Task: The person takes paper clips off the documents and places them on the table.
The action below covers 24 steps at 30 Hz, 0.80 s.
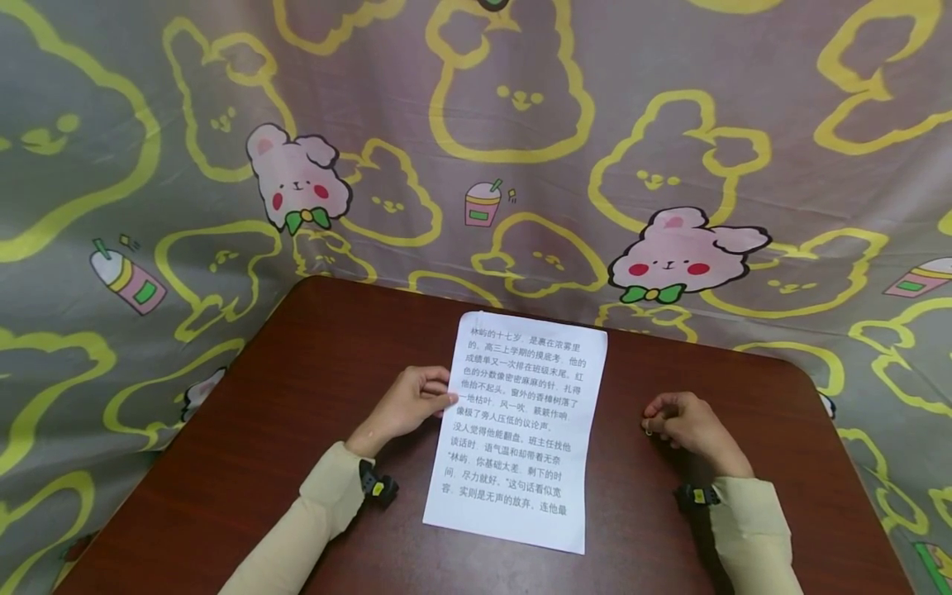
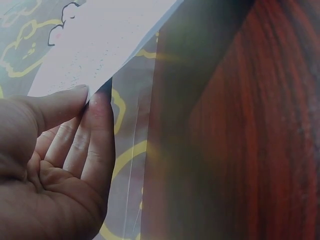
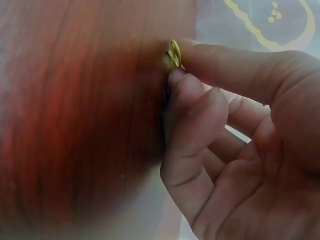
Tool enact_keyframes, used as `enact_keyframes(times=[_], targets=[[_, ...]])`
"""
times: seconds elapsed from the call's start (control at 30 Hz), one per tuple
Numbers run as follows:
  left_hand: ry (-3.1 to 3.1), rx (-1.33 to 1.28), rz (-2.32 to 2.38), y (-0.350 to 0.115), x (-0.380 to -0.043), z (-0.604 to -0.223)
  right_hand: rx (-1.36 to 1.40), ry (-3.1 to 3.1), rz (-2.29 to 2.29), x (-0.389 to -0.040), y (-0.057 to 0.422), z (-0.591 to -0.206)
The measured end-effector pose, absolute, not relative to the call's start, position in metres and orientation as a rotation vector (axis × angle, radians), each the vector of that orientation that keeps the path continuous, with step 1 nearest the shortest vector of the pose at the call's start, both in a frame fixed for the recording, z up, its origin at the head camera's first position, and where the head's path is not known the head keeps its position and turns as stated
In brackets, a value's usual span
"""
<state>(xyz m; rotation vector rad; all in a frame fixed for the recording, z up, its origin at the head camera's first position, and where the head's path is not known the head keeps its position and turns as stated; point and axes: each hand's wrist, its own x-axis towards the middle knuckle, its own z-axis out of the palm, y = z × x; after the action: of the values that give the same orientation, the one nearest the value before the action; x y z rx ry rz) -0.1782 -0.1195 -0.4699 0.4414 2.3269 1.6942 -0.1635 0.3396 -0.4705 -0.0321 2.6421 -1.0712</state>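
A white sheet of paper (image 1: 513, 430) printed with lines of Chinese text is over the brown table, turned slightly. My left hand (image 1: 407, 403) pinches its left edge between thumb and fingers; in the left wrist view the sheet's corner (image 2: 95, 65) sits at the thumb tip. To the right of the sheet and apart from it, my right hand (image 1: 687, 426) holds a small gold wire paper clip (image 3: 175, 52) between thumb and fingertips. Two loops of the clip stick out past the fingers, and the rest is hidden by them.
The dark reddish-brown tabletop (image 1: 283, 397) has rounded far corners. Behind it and along both sides hangs a grey curtain (image 1: 402, 99) with yellow outlines and pink rabbit faces. A dark strapped device (image 1: 379, 486) is on the left wrist, another (image 1: 695, 497) on the right.
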Motion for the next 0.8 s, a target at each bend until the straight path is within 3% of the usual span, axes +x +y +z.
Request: enact_keyframes(times=[0.8], targets=[[2.332, 0.448, 1.677, -0.120, -0.178, -0.469, -0.045, 2.813, -1.147, -0.160, 0.330, -0.449]])
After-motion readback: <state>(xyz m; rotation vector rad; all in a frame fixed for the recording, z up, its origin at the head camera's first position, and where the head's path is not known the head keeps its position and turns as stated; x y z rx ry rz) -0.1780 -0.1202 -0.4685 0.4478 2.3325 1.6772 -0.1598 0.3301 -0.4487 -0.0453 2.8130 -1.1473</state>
